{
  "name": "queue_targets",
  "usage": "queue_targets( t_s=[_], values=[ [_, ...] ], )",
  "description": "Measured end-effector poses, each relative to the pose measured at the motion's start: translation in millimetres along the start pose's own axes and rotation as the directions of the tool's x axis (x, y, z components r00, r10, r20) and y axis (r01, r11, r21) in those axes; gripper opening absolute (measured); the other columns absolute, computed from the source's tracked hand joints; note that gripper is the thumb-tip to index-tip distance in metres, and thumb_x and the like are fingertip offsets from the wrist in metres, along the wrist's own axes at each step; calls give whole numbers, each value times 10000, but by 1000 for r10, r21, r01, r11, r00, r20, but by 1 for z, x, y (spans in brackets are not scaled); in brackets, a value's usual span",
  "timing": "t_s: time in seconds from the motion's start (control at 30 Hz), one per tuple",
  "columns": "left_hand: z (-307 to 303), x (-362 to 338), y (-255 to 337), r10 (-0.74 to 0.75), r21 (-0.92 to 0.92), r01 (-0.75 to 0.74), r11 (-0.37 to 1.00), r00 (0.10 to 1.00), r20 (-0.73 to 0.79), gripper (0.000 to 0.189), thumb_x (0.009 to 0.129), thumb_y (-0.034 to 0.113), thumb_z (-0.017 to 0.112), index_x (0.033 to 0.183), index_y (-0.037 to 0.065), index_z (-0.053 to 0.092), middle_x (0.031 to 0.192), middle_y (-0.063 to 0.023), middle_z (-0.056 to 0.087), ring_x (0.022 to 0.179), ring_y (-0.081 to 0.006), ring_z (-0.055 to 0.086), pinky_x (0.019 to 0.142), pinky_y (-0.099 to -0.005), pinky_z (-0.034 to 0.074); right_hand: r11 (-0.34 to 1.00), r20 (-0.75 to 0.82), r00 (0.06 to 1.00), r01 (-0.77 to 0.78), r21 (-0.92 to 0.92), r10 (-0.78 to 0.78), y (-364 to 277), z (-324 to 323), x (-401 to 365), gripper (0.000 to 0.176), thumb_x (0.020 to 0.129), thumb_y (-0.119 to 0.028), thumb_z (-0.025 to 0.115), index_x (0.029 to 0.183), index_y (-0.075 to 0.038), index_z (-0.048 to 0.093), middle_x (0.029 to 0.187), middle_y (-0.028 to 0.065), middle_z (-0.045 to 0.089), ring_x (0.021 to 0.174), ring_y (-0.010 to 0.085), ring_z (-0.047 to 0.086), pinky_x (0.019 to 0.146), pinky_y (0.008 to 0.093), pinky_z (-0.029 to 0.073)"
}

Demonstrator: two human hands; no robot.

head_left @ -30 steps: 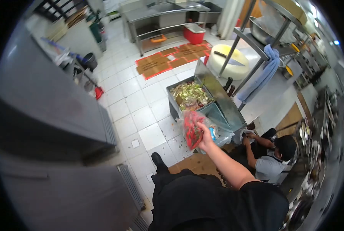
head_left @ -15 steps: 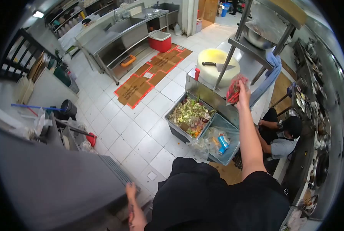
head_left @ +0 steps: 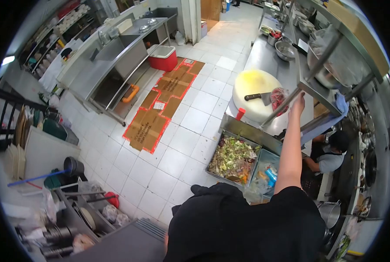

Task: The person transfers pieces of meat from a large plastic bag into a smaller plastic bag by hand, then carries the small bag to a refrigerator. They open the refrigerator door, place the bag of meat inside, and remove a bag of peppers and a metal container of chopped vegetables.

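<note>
A clear plastic bag of red food [head_left: 279,97], perhaps meat, rests at the right side of the round white cutting board [head_left: 252,109], against the cleaver's blade. The cleaver [head_left: 257,96] lies flat, its black handle pointing left. My right hand [head_left: 298,104] is just right of the bag, beside the metal shelf post. It looks apart from the bag, with its fingers partly extended; their tips are hard to make out. My left hand is out of view, with only a sliver of that arm at my left side.
Below the counter stand a bin of vegetable scraps [head_left: 233,158] and a lined bin [head_left: 261,163] with a blue can. A person [head_left: 328,153] is at right near the stoves. Flattened cardboard [head_left: 160,107] covers floor tiles before the sink [head_left: 125,65]; a red container [head_left: 163,59] stands there.
The bag has gone from my raised right hand onto the cutting board, and that hand now appears free of it. My left hand has left the view. The camera has turned and shifted.
</note>
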State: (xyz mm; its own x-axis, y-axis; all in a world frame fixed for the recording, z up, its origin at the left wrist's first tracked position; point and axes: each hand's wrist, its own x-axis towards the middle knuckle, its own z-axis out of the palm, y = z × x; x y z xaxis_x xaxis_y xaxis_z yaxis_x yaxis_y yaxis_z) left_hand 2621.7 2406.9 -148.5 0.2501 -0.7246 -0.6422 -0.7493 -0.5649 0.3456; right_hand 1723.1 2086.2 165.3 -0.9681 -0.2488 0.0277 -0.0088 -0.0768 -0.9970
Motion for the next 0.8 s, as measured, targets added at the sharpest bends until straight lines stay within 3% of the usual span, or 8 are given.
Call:
queue_targets(
  t_s=[0.1, 0.17, 0.27, 0.33, 0.6, 0.7, 0.73, 0.8],
  values=[
    [-6, 21, 15, -20, 86, 9, 996, 991, 135, 484, 1049, 342, 495, 1296, -62, 598, 1223, -260, 666, 1154, -411, 636, 987, -479, 496, 949, -94, 975, 216, 228, -200, -10, 24, -57, 791, 1040, -633, 406, 1425, 51, 504, 1435, 164, 558, 1316, 279, 540, 1066, 437, 436],
    [-34, 50, 31, -12, 108, -6, 994, 987, 161, 465, 1047, 334, 489, 1268, -55, 614, 1197, -254, 675, 1129, -411, 644, 970, -482, 503, 901, -192, 981, 76, 428, 9, -18, 44, -87, 719, 1075, -569, 307, 1320, 56, 566, 1223, 176, 665, 1124, 270, 642, 1003, 427, 487],
    [-74, 115, 58, 4, 141, -30, 989, 984, 180, 439, 1044, 322, 480, 1227, -45, 638, 1158, -244, 688, 1093, -411, 657, 945, -486, 512, 953, -395, 911, 215, 215, -117, -12, 51, -99, 652, 1074, -510, 300, 1001, 47, 631, 766, 118, 660, 791, 273, 675, 822, 429, 556],
    [-107, 175, 70, 30, 177, -64, 982, 982, 185, 425, 1042, 314, 474, 1199, -38, 654, 1131, -237, 697, 1068, -411, 666, 928, -488, 518, 956, -407, 911, 175, 237, -66, 0, 34, -78, 665, 1080, -500, 290, 910, 30, 652, 740, 117, 654, 800, 269, 678, 807, 403, 546],
    [-333, 472, 165, 164, 430, -206, 879, 978, 132, 400, 1035, 283, 449, 1089, -9, 717, 1027, -211, 734, 971, -411, 700, 860, -499, 543, 982, -446, 893, 130, 135, -57, 21, -13, -62, 717, 1077, -547, 277, 1091, 34, 696, 1017, 156, 748, 995, 263, 666, 1022, 370, 431],
    [-468, 686, 284, 496, 668, -431, 607, 862, 105, 404, 1032, 271, 440, 1048, 1, 740, 988, -201, 747, 934, -411, 713, 834, -503, 552, 986, -589, 799, 163, 23, -119, -9, 30, -110, 700, 1097, -528, 275, 1391, 24, 588, 1376, 194, 636, 1312, 263, 555, 1196, 396, 290],
    [-498, 695, 346, 560, 577, -438, 690, 827, -42, 443, 1035, 346, 461, 1044, -15, 718, 1005, -236, 733, 943, -428, 706, 829, -527, 545, 986, -607, 786, 168, 25, -118, 1, 30, -116, 700, 1097, -528, 275, 1391, 24, 588, 1376, 194, 636, 1312, 263, 555, 1196, 396, 290],
    [-555, 705, 486, 608, 418, -475, 774, 742, -283, 530, 1020, 487, 482, 1144, 33, 726, 974, -284, 719, 970, -438, 703, 871, -559, 530, 831, -583, 604, 292, -473, -544, 44, 22, -116, 688, 1117, -491, 188, 1492, -2, 494, 1390, 159, 643, 1390, 241, 500, 1233, 368, 259]
  ],
)
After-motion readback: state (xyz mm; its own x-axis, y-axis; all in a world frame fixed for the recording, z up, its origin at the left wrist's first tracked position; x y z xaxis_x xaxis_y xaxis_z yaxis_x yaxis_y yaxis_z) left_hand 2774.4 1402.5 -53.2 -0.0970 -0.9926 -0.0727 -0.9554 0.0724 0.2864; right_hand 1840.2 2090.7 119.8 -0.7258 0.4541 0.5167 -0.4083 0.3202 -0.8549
